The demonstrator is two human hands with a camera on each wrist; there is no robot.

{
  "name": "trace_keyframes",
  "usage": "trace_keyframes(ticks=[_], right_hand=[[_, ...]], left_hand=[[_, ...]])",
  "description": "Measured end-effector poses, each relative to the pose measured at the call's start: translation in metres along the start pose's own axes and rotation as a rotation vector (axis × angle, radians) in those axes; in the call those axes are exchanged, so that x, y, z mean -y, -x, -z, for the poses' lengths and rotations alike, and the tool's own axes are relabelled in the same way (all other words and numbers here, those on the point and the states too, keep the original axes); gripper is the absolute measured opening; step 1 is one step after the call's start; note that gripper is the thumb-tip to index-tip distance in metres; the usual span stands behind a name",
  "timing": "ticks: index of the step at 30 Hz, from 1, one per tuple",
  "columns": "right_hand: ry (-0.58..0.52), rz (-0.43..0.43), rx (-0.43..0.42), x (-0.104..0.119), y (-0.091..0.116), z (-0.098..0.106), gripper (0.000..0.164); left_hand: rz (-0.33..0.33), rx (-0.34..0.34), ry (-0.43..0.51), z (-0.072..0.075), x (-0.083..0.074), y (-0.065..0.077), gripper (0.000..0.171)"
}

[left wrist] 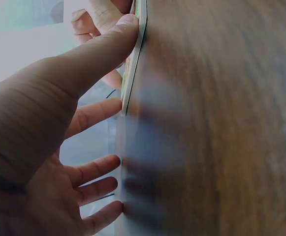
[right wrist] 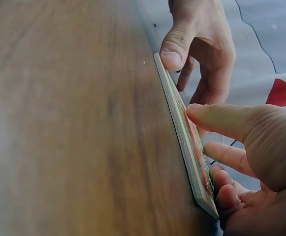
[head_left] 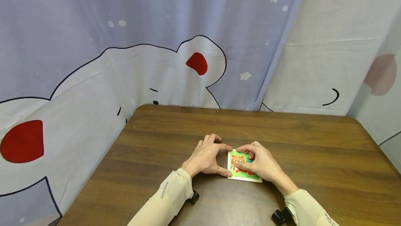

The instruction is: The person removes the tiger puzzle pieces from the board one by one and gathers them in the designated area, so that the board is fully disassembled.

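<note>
Pressing unevenly could skid the square, green-and-orange tiger board (head_left: 242, 174) lying on the brown wooden worktop (head_left: 156, 142): left hand (head_left: 206, 156), grip wide, only touches its edge; right hand (head_left: 262, 162), narrower, its face.

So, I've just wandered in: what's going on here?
A person is handling a small picture board with both bare hands. It lies face up on a wooden table, showing an orange cartoon animal on green. The left hand has its thumb and index finger at the board's left edge, while the right hand reaches over the picture with its thumb on it. Whether the right hand is pinching anything isn't clear.
</note>
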State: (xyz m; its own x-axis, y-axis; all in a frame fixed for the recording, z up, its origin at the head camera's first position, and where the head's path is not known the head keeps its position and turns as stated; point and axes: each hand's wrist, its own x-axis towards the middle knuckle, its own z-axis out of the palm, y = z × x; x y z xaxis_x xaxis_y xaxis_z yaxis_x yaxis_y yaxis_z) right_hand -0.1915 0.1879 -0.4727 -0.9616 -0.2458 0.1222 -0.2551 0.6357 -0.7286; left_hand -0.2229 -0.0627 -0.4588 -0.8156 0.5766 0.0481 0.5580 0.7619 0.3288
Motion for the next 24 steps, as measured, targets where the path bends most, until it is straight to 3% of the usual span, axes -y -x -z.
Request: trace_keyframes(ticks=[24], right_hand=[[0.032, -0.072, -0.035, 0.0081, -0.0086, -0.0041, 0.034]], left_hand=[[0.054, 0.012, 0.049, 0.0002, -0.0009, -0.0036, 0.088]])
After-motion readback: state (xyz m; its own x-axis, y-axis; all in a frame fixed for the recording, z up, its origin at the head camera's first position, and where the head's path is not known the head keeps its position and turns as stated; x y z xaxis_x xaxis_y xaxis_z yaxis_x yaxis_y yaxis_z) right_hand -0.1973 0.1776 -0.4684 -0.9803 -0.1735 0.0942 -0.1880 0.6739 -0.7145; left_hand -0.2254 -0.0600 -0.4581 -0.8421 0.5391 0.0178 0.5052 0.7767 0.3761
